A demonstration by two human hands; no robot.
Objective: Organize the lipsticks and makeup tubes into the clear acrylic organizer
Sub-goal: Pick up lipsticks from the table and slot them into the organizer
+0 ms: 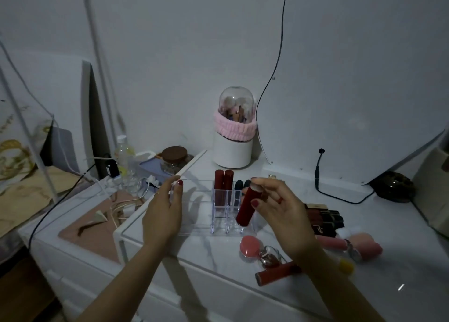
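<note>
A clear acrylic organizer [194, 200] stands on the white marble tabletop. Two dark red lipsticks [223, 181] and two dark-capped tubes [239, 185] stand upright in its back slots. My left hand [162, 212] grips the organizer's left end. My right hand [279, 207] holds a red lipstick tube [245, 207], tilted, with its lower end over the organizer's front right slots. To the right, several dark and gold tubes [325, 217] lie in a pile. A red lip gloss tube [277, 274] lies near the front edge.
A pink round compact [249, 249], a keychain [269, 258] and a pink tube with a sponge [359, 246] lie at the front right. A domed white brush holder [233, 137] and a mirror with a black cable [340, 195] stand behind. Jars, a bottle and cords crowd the lower shelf at left.
</note>
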